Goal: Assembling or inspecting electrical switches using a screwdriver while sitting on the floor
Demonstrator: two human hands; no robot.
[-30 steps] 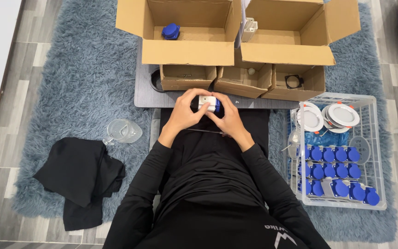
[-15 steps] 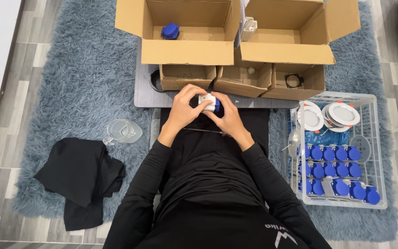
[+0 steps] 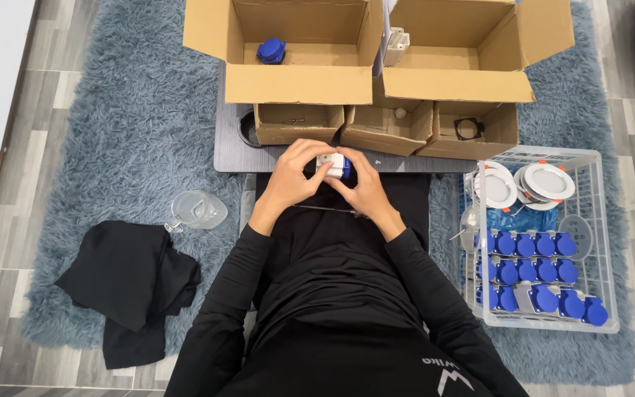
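Both hands meet above the lap, just short of the grey table (image 3: 237, 147). The left hand (image 3: 292, 176) and right hand (image 3: 365, 190) close together around one small white-and-blue socket unit (image 3: 334, 165), fingers cupped to steady it for close work. Right, a clear crate (image 3: 545, 323) holds matching blue units. Beyond, open cardboard boxes (image 3: 299, 84) stand within reach.
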